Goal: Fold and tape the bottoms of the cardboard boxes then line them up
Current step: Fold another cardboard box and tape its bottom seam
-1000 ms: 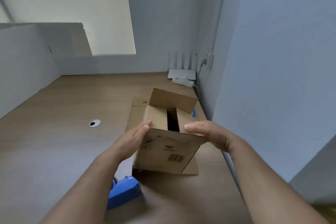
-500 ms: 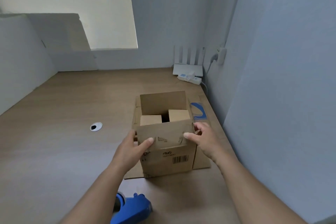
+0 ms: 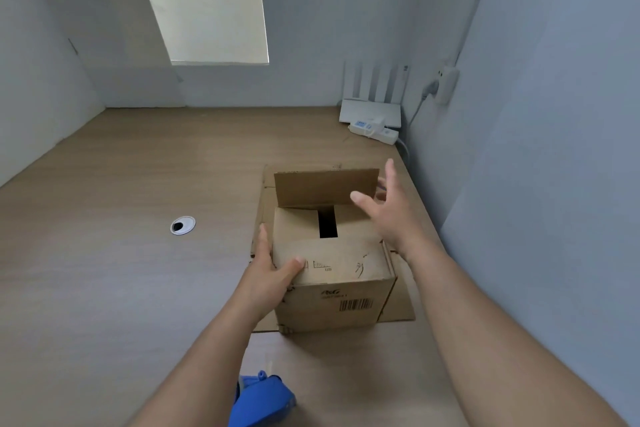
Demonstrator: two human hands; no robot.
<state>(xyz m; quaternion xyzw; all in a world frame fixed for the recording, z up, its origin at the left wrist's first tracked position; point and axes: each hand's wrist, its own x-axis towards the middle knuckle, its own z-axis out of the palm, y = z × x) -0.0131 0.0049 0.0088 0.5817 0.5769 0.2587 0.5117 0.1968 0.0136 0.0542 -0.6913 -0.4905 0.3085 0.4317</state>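
Where the cardboard box (image 3: 332, 291) sits: on flattened cardboard (image 3: 401, 305) near the counter's (image 3: 131, 288) right edge.
Flaps: near one folded down, far one upright.
Print: barcode on the near side; other writing unreadable.
Left hand (image 3: 272, 272): grips the box's near-left corner, thumb on top.
Right hand (image 3: 393, 213): fingers spread, at the far flap's right end.
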